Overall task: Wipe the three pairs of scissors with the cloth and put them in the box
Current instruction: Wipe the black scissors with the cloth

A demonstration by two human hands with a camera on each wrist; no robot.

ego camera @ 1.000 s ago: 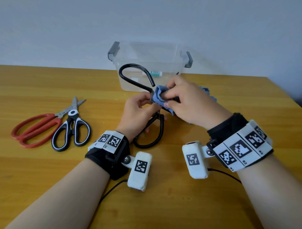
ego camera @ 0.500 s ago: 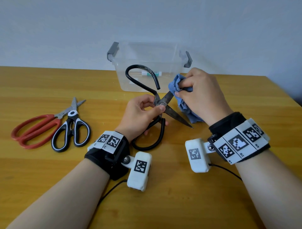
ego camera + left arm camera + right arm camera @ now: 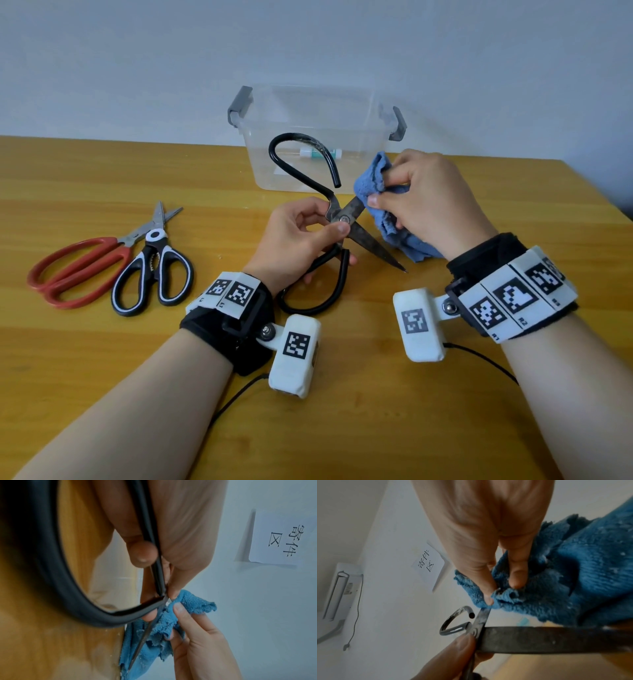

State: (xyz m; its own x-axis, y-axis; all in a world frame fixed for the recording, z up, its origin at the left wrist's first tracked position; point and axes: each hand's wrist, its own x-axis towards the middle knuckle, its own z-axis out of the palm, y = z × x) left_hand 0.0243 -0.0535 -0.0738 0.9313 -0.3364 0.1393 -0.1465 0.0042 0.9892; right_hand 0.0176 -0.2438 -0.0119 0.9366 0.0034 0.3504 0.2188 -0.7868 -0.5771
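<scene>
Above the middle of a wooden table (image 3: 102,377), the left hand (image 3: 294,240) holds a large pair of black scissors (image 3: 342,219), thumb and fingers pinched at the pivot screw, with the blades spread wide apart. One dark blade points down and to the right toward the tabletop; the other angles up to the right into a blue cloth (image 3: 373,178). The right hand (image 3: 428,205) pinches that cloth around the upper blade between thumb and curled fingers, and the rest of the cloth hangs below the hand. Just behind the hands stands a clear plastic box (image 3: 363,164) with grey handles, open on top; inside it lies a small white and teal object, too small to identify. Well to the left, two more pairs lie flat on the table, touching: red-handled scissors (image 3: 78,270) and black-and-white-handled scissors (image 3: 154,274), their blades crossing.
</scene>
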